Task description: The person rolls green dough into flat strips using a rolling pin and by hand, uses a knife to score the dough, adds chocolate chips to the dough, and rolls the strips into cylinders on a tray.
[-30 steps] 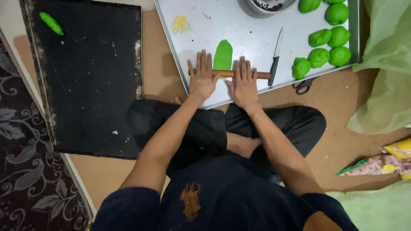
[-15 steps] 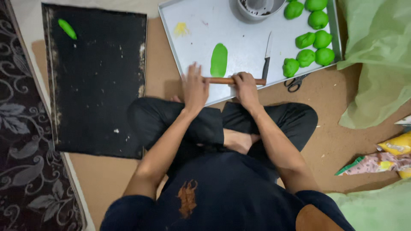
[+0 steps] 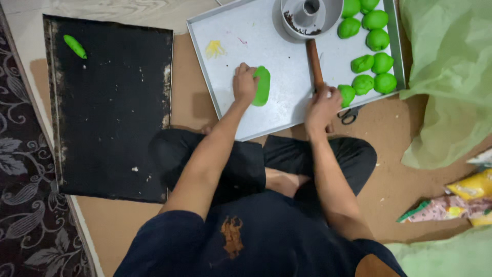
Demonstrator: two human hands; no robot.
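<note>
From the head camera, looking straight down, a person sits cross-legged on the floor (image 3: 389, 179) in front of a shallow metal tray (image 3: 230, 92). The left hand (image 3: 245, 83) lies on the left edge of a flattened green dough piece (image 3: 262, 85), fingers curled over its upper end and touching it; the hand presses rather than lifts, so it is in contact without a full grasp. The dough piece is an elongated oval lying flat near the middle of the tray, its long axis running away from the person toward the tray's far side, tilted only slightly. The right hand (image 3: 323, 106) is clenched around the near end of a wooden rolling pin (image 3: 313, 61). The pin's long axis also runs away from the person, its far end pointing at a grey ring-shaped mould (image 3: 328, 18) at the tray's far edge, and it lies well apart from the dough piece, to its right. Beside the pin, on the right part of the tray, sits a cluster of green dough balls (image 3: 373, 61), one of them just beside the right hand. Scissors (image 3: 349, 115) lie on the floor at the tray's near edge. To the left of the tray lies a black baking sheet (image 3: 113, 102) with one small green dough roll (image 3: 75, 46) in its far left corner, slanted diagonally.
</note>
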